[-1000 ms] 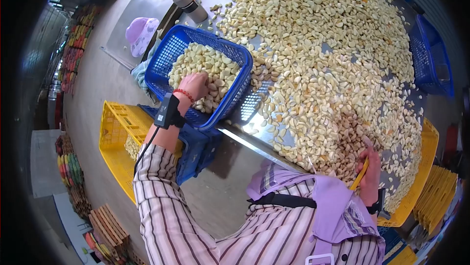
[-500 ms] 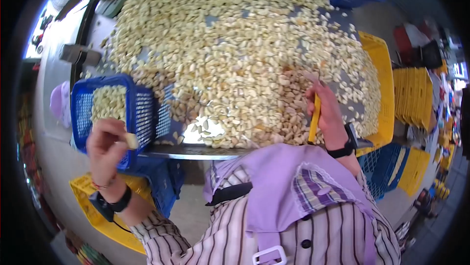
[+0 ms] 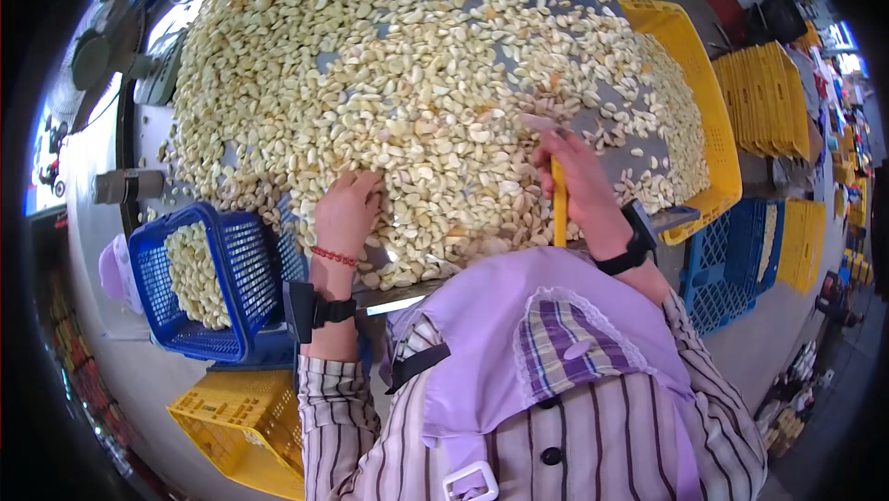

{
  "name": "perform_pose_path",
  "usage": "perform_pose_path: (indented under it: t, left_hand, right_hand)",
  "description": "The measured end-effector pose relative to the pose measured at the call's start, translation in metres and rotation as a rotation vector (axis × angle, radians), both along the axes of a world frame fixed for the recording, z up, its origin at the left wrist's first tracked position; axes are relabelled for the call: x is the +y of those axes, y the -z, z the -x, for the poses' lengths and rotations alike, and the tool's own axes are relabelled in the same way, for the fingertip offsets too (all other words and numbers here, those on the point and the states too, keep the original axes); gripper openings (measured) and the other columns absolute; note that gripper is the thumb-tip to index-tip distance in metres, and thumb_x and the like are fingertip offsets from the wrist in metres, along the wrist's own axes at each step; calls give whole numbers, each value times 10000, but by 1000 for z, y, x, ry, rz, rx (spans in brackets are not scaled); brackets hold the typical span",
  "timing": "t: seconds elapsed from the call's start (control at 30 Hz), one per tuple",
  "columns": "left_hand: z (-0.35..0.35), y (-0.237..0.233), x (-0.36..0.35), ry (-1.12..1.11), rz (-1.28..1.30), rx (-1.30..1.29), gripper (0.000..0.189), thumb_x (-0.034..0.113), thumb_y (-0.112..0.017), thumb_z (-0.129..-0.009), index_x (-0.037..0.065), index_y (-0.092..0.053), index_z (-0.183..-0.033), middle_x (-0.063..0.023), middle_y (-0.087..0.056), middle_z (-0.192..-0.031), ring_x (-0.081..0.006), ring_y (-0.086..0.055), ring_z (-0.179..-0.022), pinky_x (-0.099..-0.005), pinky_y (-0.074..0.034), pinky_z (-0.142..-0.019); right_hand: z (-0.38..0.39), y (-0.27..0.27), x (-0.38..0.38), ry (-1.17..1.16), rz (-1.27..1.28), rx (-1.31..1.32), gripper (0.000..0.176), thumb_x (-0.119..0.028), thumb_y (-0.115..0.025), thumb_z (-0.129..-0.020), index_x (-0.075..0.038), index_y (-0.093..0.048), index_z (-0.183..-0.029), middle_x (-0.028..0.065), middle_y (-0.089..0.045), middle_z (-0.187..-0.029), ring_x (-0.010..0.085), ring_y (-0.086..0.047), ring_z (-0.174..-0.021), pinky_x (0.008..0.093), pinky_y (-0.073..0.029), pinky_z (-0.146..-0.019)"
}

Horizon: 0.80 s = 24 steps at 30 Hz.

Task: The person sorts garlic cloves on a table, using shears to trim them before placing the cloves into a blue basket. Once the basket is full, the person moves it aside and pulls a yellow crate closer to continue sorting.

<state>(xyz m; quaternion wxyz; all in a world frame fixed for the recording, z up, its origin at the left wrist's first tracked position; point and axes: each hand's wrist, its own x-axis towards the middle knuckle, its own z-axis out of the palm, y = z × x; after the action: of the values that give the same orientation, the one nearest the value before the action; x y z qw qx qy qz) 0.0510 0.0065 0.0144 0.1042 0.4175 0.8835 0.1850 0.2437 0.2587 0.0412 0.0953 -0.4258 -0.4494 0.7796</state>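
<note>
A thick spread of pale peeled garlic cloves (image 3: 426,131) covers the table in front of me. My left hand (image 3: 348,212) lies on the near left part of the spread, fingers bent over the cloves and slightly apart, with nothing visible held. Further right, my right hand (image 3: 579,184) is closed around the yellow handle (image 3: 559,200) of a slim knife-like tool; its working end is hard to make out among the cloves. Left of my left hand stands a blue plastic basket (image 3: 243,269), tilted, with cloves (image 3: 196,279) inside.
A yellow crate (image 3: 718,121) borders the table's right side. Blue crates (image 3: 718,283) and stacked yellow crates (image 3: 764,98) stand further right. Another yellow crate (image 3: 218,408) sits low at left. A metal cup-like object (image 3: 128,187) and a fan (image 3: 93,58) are at far left.
My left hand has moved right from the blue basket, where it held a pale clove, onto the spread; that clove no longer shows. My right hand keeps the yellow-handled tool. The view has shifted.
</note>
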Motion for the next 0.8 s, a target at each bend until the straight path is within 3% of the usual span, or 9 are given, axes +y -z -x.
perform_pose_path:
  t: [0.1,0.2,0.23,0.3,0.37,0.47,0.57,0.67,0.8]
  left_hand:
    - [-2,2,4,90,18,125,123,125,-656,-745,105,-622,-862,-89,-572,-787,-256,-601,-718,-347,-493,-594]
    - [7,-8,3,-113,-179,-559,132,109,-634,-772,65,-588,-888,-32,-582,-858,-159,-590,-719,-270,-481,-614]
    - [7,-15,6,-106,-176,-561,132,109,-634,-772,65,-588,-888,-32,-582,-858,-159,-590,-719,-270,-481,-614]
    - [2,-29,10,-273,-869,-1270,110,70,-623,-785,47,-580,-884,-8,-576,-868,-119,-545,-701,-248,-442,-605]
    - [-6,-37,19,-332,-1018,-1356,95,44,-612,-791,39,-580,-880,-6,-573,-797,-79,-533,-702,-217,-428,-610]
    - [-11,-6,31,-134,-418,-732,107,67,-593,-848,42,-614,-950,9,-576,-705,-37,-554,-662,-186,-432,-567]
    - [-30,20,44,242,-146,-50,233,259,-688,-804,105,-646,-974,-92,-635,-650,-213,-620,-557,-327,-470,-505]
    - [-24,4,53,211,89,-122,301,372,-662,-797,123,-636,-964,-114,-649,-717,-285,-627,-634,-366,-480,-517]
    - [-29,-34,95,87,68,17,254,324,-673,-782,144,-649,-959,-86,-647,-687,-292,-629,-636,-383,-484,-545]
  right_hand:
    - [4,-2,-5,-29,-2,-4,241,-291,-562,-914,-56,-534,-865,23,-559,-722,73,-493,-495,232,-399,-413]
    - [1,-2,-2,-28,-7,12,276,-319,-563,-914,-54,-532,-847,23,-554,-714,66,-492,-486,229,-392,-410]
    - [-1,-3,0,-20,-6,10,276,-319,-563,-914,-54,-532,-847,23,-554,-714,66,-492,-486,229,-392,-410]
    - [-3,-6,1,37,-1,-2,285,-332,-569,-911,-58,-536,-840,21,-555,-710,66,-495,-480,228,-391,-407]
    - [-4,-3,1,23,4,-14,256,-318,-564,-916,-64,-542,-914,16,-563,-734,65,-492,-497,223,-388,-417]
    - [-3,-2,-1,-22,-9,-20,242,-309,-562,-920,-72,-548,-967,8,-572,-756,62,-489,-510,217,-384,-425]
    - [-2,-6,-2,-63,-33,-10,246,-324,-568,-916,-79,-545,-918,1,-569,-749,60,-490,-509,216,-384,-426]
    - [-4,-10,0,-17,-9,-15,245,-331,-561,-919,-87,-540,-910,-3,-565,-749,58,-487,-506,214,-380,-434]
    - [-7,-9,2,28,2,15,241,-331,-557,-921,-90,-534,-912,-2,-568,-759,57,-484,-503,215,-378,-435]
